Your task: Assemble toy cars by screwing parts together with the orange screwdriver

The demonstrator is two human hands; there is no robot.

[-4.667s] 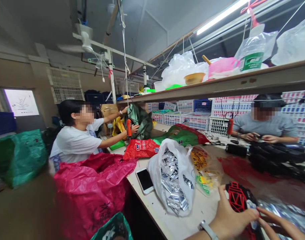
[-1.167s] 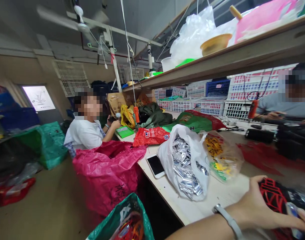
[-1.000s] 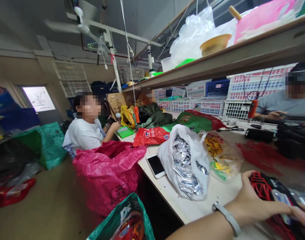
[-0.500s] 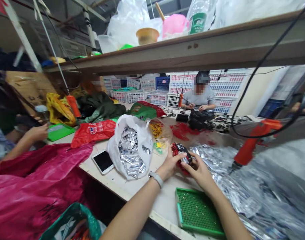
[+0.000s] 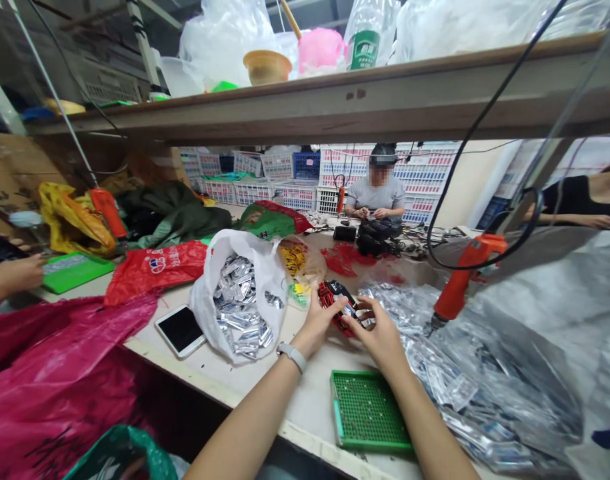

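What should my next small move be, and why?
Probably steady the black-and-red piece with your left hand and reach your right hand to the green tray: both hands are on the piece, and the tray, dotted with bits too tiny to identify, lies close to your right forearm.

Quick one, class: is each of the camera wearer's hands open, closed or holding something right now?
Left hand: holding a black-and-red object.
Right hand: holding the same object.
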